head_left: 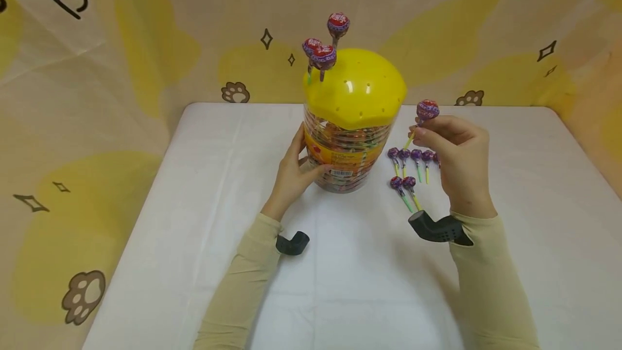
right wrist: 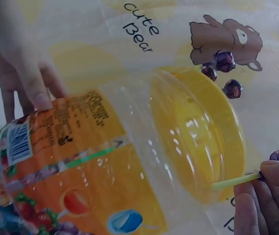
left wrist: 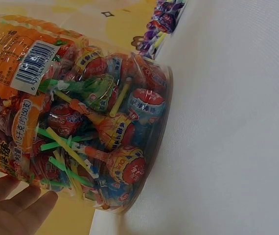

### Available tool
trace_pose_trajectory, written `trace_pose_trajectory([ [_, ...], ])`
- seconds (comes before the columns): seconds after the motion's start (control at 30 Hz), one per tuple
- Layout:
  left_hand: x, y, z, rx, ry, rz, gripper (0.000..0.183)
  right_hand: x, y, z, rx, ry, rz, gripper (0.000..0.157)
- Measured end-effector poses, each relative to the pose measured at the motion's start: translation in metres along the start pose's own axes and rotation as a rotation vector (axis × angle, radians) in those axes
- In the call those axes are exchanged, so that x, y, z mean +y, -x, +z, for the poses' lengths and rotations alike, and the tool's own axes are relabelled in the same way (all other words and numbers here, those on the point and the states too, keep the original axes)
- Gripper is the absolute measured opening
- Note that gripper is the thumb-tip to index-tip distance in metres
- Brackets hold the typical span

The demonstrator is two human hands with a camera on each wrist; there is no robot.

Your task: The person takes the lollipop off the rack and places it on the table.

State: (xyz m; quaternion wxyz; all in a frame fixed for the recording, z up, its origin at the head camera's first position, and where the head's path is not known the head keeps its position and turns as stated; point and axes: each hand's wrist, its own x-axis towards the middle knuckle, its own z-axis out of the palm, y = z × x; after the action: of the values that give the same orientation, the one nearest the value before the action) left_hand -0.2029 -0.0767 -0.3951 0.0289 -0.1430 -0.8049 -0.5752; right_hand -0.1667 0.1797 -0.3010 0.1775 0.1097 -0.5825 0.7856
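A clear plastic candy jar (head_left: 342, 147) full of wrapped lollipops stands on the table under a yellow domed lid (head_left: 362, 88) dotted with small holes. Three purple-and-red lollipops (head_left: 324, 58) stick up from the lid's left side. My left hand (head_left: 291, 177) holds the jar low on its left side, thumb in front near the barcode label. To the right of the jar, my right hand (head_left: 466, 158) pinches another lollipop (head_left: 427, 109) just below its candy head. Its yellow-green stick (right wrist: 235, 181) points down toward the jar and overlaps the lid's edge in the right wrist view.
Several more lollipops (head_left: 410, 182) lie in two rows on the white table (head_left: 350, 285), right of the jar; my right hand hides part of the back row. A patterned yellow cloth (head_left: 437, 36) hangs behind the table.
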Motion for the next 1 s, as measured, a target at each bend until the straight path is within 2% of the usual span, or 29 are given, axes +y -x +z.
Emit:
trace_pose_trajectory([
  [0.4,-0.001,-0.001,0.001,-0.002,0.004,-0.007,0.096,0.014,0.014,-0.041,0.011,0.097,0.113,0.004],
  [0.6,-0.002,0.0,0.0,0.0,0.01,-0.007,0.096,0.018,0.018,-0.049,0.037,0.1,0.139,0.007],
  [0.73,-0.002,0.0,-0.001,0.002,0.024,-0.001,0.096,0.021,0.017,-0.054,0.013,0.116,0.156,0.008],
  [0.8,0.01,0.003,-0.003,-0.005,0.026,-0.014,0.094,0.023,0.017,-0.058,-0.001,0.131,0.172,0.008],
  [0.97,0.012,0.002,-0.002,-0.006,0.007,-0.028,0.094,0.026,0.016,-0.067,-0.01,0.134,0.192,0.01],
  [1.0,0.007,0.001,-0.001,-0.003,0.003,-0.026,0.095,0.026,0.016,-0.068,-0.014,0.135,0.192,0.01],
])
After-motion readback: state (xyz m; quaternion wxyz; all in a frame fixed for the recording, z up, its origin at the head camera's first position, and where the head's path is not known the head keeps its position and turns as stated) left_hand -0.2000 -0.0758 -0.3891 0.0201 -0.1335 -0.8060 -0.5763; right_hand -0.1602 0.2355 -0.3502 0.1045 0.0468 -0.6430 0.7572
